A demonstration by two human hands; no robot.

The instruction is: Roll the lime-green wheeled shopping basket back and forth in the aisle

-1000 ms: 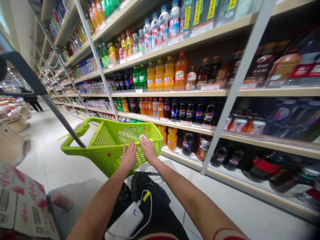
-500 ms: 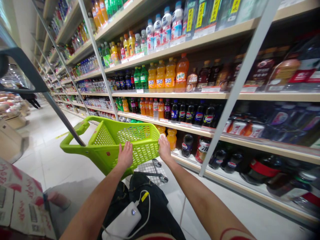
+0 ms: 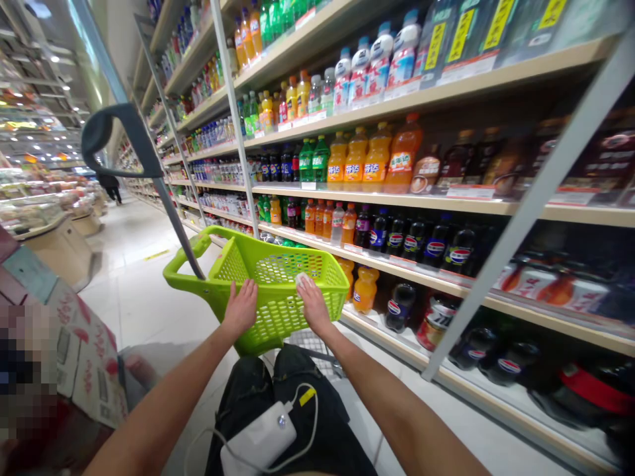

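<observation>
A lime-green plastic shopping basket on wheels stands in front of me in a supermarket aisle. My left hand rests on its near rim at the left, fingers curled over the edge. My right hand presses a small white cloth against the near rim further right. The basket's grey pull handle rises up and to the left.
Shelves of drink bottles run along the right side of the aisle. Cardboard boxes sit at the lower left. A white power bank with a cable lies on my lap. A person stands far down the aisle.
My right hand slid from the basket's right corner back toward the middle of the near rim. The view tilted up and shifted, so the basket sits further right.
</observation>
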